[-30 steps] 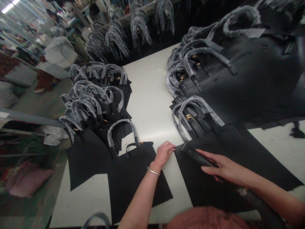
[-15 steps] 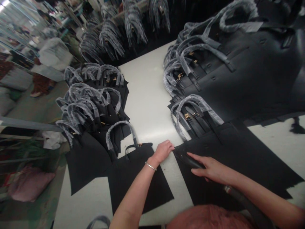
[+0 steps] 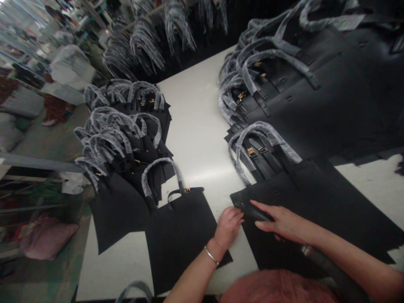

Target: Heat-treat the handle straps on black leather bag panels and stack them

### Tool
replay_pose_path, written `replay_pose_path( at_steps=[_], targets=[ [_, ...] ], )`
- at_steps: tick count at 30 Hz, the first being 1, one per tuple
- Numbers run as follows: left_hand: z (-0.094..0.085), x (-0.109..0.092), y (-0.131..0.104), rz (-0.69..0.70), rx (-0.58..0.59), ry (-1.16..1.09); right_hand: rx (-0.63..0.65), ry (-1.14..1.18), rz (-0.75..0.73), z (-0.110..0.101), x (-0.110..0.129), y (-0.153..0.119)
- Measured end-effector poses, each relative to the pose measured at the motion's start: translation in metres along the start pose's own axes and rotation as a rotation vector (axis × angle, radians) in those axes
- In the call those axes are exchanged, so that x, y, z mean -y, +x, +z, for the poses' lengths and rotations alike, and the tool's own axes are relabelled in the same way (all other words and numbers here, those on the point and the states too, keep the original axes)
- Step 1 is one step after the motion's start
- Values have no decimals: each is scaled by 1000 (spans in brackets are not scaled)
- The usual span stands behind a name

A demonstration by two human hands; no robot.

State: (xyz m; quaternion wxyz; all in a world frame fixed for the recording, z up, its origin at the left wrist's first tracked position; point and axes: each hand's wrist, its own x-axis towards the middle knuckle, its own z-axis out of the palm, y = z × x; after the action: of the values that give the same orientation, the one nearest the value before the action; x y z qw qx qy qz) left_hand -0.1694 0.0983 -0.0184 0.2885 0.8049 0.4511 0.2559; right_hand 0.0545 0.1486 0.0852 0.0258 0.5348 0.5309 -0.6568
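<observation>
A flat black bag panel [image 3: 318,210] lies on the white table [image 3: 195,139] in front of me, its wrapped handle [image 3: 265,132] pointing away. My right hand [image 3: 282,221] presses a dark strap [image 3: 252,210] flat along the panel's left edge, fingers stretched out. My left hand [image 3: 229,225] rests at that same edge, fingers curled by the strap; a bracelet circles its wrist. Whether it grips the strap I cannot tell. Left of it lies another black bag panel [image 3: 181,235] with a wrapped handle.
Stacks of black bag panels with film-wrapped handles fill the left side [image 3: 123,139] and the far right [image 3: 315,84]. More wrapped handles hang at the back [image 3: 148,46]. The table's left edge drops to a floor with pink and white bundles [image 3: 47,235].
My left hand slid back toward me along the panel's edge. My right hand shifted left along the strap, and the view tipped slightly.
</observation>
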Motion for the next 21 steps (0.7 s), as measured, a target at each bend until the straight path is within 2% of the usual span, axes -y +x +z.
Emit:
replay_pose_path(
  at_steps=[3,6,9,12,14,16,18,21],
  targets=[
    [14,-8,-7,3,-31,48,-6,-37,24,5,15,8],
    [17,-9,-7,-29,-23,59,-56,-115,-7,12,32,23],
    [14,-9,-6,-75,-25,22,-217,-172,-75,11,42,31],
    [0,-14,0,-163,-65,-144,-357,-91,-95,-4,36,19],
    [-25,-24,11,-272,-156,-322,-365,-32,-83,-16,23,4],
    [-64,-41,25,-328,-306,-515,-357,-24,-59,-23,6,-13],
    [-111,-63,36,-224,-451,-701,-356,-51,-22,-24,-12,-27],
    [-171,-92,39,37,-479,-890,-349,-100,26,-17,-31,-40]
  ],
)
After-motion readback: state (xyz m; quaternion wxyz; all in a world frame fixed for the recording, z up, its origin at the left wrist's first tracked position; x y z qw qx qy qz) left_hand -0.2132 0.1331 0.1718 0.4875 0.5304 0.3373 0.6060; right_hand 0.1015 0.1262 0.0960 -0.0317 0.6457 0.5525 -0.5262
